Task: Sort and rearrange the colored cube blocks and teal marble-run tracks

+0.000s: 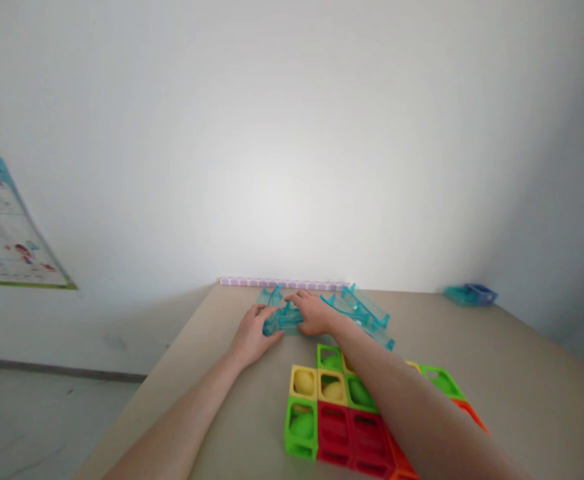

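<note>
Several see-through light-blue plastic pieces with small raised ends lie together near the far edge of the table. My left hand closes its thumb and fingers around the left end of one light-blue plastic piece. On that piece's right side, my right hand curls its fingers over the top. Parts of the piece are hidden behind the fingers. Under my right forearm is a block of joined coloured plastic cubes, red, green, yellow and orange, with rounded shapes inside some of them.
A purple-and-white patterned strip runs along the table's back edge by the wall. At the far right corner sit a dark-blue container and a teal piece. A poster hangs on the wall to the left.
</note>
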Action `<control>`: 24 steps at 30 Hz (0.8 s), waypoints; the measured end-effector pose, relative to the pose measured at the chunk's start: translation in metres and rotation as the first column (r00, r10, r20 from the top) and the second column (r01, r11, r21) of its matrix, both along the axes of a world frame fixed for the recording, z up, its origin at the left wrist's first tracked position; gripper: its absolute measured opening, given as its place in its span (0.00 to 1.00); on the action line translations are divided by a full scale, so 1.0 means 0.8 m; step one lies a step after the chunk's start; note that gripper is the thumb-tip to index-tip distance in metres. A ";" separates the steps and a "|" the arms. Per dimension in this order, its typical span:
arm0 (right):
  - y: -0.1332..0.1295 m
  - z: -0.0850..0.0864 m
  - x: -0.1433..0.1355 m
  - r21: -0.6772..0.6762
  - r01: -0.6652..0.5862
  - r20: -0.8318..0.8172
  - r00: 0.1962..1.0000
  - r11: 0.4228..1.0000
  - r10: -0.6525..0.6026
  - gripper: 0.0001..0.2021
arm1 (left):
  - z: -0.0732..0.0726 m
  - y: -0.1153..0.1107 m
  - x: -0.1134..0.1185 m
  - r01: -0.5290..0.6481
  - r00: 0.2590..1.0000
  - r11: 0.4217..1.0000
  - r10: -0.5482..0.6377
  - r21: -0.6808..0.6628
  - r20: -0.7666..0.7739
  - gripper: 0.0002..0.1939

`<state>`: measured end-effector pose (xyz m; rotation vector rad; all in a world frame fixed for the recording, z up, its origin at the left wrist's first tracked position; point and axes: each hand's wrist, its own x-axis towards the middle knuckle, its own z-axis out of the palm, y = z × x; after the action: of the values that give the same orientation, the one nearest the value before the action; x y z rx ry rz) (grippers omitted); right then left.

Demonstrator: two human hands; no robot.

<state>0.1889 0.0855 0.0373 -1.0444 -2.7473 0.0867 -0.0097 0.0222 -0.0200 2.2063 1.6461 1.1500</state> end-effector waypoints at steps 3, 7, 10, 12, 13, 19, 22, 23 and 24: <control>0.000 0.000 -0.001 0.001 0.003 0.005 1.000 1.000 -0.003 0.35 | 0.000 0.000 0.001 -0.005 1.000 1.000 0.005 0.001 0.000 0.27; -0.001 0.000 -0.001 0.007 0.009 0.009 1.000 1.000 -0.009 0.35 | 0.001 0.000 0.001 -0.008 1.000 1.000 0.008 0.007 -0.001 0.27; -0.001 -0.001 -0.002 0.012 0.015 0.010 1.000 1.000 -0.016 0.34 | 0.001 0.000 0.002 -0.011 1.000 1.000 0.011 0.010 -0.005 0.27; -0.001 -0.001 -0.002 0.015 0.018 0.009 1.000 1.000 -0.018 0.34 | 0.001 0.000 0.002 -0.011 1.000 1.000 0.012 0.009 -0.006 0.27; 0.000 -0.002 -0.002 0.016 0.018 0.009 1.000 1.000 -0.018 0.34 | 0.000 0.000 0.003 -0.012 1.000 1.000 0.012 0.009 -0.006 0.27; 0.000 -0.002 -0.003 0.020 0.025 0.011 1.000 0.999 -0.025 0.33 | -0.001 0.001 0.003 -0.023 1.000 1.000 0.023 0.012 -0.017 0.27; -0.001 -0.001 -0.004 0.023 0.029 0.014 0.999 0.999 -0.029 0.33 | 0.000 0.001 0.003 -0.020 1.000 1.000 0.020 0.017 -0.011 0.27; -0.001 -0.001 -0.004 0.024 0.030 0.014 0.999 0.999 -0.030 0.33 | 0.000 0.001 0.003 -0.017 1.000 1.000 0.017 0.018 -0.008 0.27; -0.001 -0.001 -0.004 0.025 0.030 0.016 0.999 0.999 -0.031 0.33 | 0.000 0.001 0.003 -0.014 1.000 1.000 0.014 0.020 -0.007 0.27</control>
<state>0.1855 0.0849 0.0363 -1.0849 -2.7386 0.0399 -0.0071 0.0230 -0.0198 2.2167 1.6626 1.1681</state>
